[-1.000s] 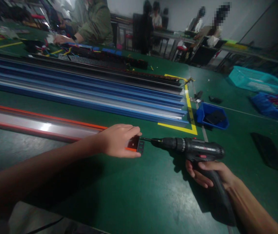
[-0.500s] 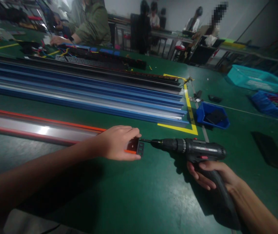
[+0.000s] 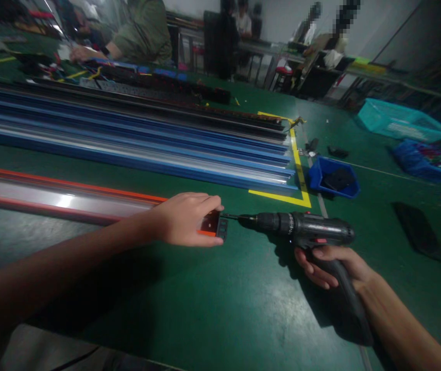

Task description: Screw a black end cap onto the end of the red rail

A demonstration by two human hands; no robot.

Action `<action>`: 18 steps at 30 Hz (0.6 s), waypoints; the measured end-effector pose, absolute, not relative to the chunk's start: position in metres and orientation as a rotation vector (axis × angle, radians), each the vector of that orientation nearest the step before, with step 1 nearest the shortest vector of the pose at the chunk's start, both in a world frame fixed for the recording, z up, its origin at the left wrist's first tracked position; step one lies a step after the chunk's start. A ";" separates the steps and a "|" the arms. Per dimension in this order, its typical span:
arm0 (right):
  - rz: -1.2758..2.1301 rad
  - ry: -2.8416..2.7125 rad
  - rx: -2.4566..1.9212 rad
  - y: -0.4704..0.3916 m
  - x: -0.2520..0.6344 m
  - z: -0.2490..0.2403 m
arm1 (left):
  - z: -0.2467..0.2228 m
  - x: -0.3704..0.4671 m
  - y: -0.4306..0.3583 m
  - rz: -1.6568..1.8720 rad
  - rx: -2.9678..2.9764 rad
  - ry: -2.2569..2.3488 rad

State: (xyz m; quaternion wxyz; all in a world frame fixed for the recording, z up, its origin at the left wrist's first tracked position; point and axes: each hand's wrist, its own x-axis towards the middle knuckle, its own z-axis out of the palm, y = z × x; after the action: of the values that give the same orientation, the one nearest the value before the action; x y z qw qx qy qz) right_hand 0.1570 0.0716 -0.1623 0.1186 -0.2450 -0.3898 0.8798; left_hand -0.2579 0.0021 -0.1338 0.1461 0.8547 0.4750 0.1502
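My left hand (image 3: 187,219) grips the right end of a long red-edged metal profile (image 3: 66,198), thumb and fingers on either side of a black end cap (image 3: 222,230). In my right hand (image 3: 332,265) is a black power drill (image 3: 321,229), its handle wrapped by my fingers. The drill lies level and points left; its thin bit (image 3: 230,216) meets the upper part of the end cap. Whether a screw sits at the bit's tip is too small to tell.
Blue and black profiles (image 3: 135,141) lie behind my hands, within yellow tape (image 3: 300,165). Right of them are a small blue bin (image 3: 334,178), a dark flat object (image 3: 417,229), a teal basket (image 3: 402,121) and a blue basket (image 3: 431,159). A person in a green sleeve (image 3: 141,38) works across the table.
The whole view has shifted slightly, so things appear a little higher and further left. Both hands keep their grips, and the bit is still at the end cap.
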 end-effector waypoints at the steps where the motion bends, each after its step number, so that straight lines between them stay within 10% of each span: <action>1: 2.580 -1.132 -0.703 0.072 0.158 -0.163 | -0.134 -0.258 0.002 0.427 2.458 1.370; 18: 2.579 -1.112 -0.745 0.072 0.159 -0.164 | -0.135 -0.259 0.002 0.414 2.482 1.381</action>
State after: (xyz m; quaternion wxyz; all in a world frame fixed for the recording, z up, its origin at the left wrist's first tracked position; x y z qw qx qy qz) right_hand 0.1593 0.0722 -0.1639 0.1177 -0.2547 -0.3800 0.8814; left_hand -0.2586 0.0024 -0.1350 0.1350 0.8568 0.4768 0.1430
